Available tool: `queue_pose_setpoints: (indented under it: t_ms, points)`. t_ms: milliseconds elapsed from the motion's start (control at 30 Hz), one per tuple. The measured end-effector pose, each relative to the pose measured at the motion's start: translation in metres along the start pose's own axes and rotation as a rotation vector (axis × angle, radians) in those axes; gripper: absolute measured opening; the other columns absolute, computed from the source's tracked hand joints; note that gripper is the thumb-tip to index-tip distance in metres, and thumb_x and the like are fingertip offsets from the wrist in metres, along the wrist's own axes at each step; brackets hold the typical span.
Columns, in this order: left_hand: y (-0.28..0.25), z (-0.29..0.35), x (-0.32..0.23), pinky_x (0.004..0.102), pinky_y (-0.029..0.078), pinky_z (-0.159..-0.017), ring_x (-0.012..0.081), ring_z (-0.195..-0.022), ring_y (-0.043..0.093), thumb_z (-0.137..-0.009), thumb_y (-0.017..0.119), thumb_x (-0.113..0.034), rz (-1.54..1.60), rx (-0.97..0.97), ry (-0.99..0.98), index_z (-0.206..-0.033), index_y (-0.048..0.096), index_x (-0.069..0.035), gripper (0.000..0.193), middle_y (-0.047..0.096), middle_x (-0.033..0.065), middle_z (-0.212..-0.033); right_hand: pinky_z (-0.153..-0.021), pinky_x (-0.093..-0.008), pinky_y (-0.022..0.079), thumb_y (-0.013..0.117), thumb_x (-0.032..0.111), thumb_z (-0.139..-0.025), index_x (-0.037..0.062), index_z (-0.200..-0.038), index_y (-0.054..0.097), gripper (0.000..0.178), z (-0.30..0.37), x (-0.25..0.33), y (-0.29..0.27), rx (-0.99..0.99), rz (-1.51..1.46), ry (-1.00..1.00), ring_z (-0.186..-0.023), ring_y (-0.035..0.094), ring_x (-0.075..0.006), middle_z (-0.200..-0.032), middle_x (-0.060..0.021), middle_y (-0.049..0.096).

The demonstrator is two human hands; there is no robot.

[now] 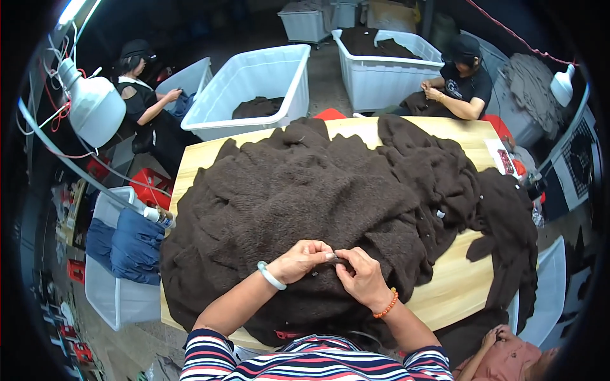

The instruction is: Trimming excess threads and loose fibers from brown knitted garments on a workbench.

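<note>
Brown knitted fabric (298, 184) heaped across a pale wooden table (454, 289); at near side, a fold (325, 267) held in narrow fingertip pinches of left hand (296, 262) and right hand (365, 275), close together. Near left, navy cloth (135, 246) in a white plastic bin (101, 297) beside the table.

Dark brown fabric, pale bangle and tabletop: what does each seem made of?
Dark brown fabric: probably knitted wool or similar yarn, matte, judging by its fuzzy surface and soft folds.
Pale bangle: perhaps jade, glass or plastic; a smooth, closed ring.
Tabletop: wood or wood-look laminate, with pale yellowish grain.
</note>
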State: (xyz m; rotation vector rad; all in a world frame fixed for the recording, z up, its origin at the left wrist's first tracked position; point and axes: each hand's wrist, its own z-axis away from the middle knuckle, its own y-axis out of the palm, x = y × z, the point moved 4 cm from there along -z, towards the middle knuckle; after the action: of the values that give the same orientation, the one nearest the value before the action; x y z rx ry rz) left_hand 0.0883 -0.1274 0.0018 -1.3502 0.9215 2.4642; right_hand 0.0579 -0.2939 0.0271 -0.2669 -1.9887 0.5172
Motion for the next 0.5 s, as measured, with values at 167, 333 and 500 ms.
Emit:
queue_pose_setpoints:
  t_ms: [167, 333, 500]
  points:
    - [-0.006, -0.005, 0.008, 0.0140, 0.036, -0.056, -0.0003, -0.066, 0.049, -0.094, 0.065, -0.018, 0.078, 0.013, -0.009, -0.098, 0.065, -0.006, 0.013, 0.061, -0.0066, -0.081, -0.062, -0.0383, 0.052, 0.066, -0.002, -0.079, -0.0010, -0.106, 0.060, 0.027, -0.001, -0.002, 0.003, 0.017, 0.001, -0.030, -0.072, 0.062, -0.0313, -0.085, -0.0148, 0.061]
    - [-0.003, 0.002, 0.005, 0.0152, 0.044, -0.064, 0.0007, -0.077, 0.056, -0.094, 0.065, -0.013, -0.209, -0.156, 0.136, -0.105, 0.065, -0.003, 0.014, 0.065, -0.0020, -0.093, -0.060, -0.0343, 0.051, 0.069, 0.000, -0.076, -0.0012, -0.101, 0.063, 0.025, -0.007, -0.007, -0.001, 0.016, 0.010, -0.093, -0.068, 0.062, -0.0285, -0.082, -0.0139, 0.062]
    - [0.023, 0.021, -0.021, 0.0322, 0.053, -0.078, 0.0254, -0.088, 0.067, -0.082, 0.068, -0.001, -0.925, -0.296, 0.524, -0.101, 0.064, 0.004, 0.019, 0.067, 0.0138, -0.094, -0.063, -0.0393, 0.053, 0.068, 0.004, -0.079, -0.0008, -0.099, 0.061, 0.022, -0.008, -0.009, -0.005, 0.086, -0.031, -0.056, -0.073, 0.064, -0.0334, -0.086, -0.0159, 0.062]
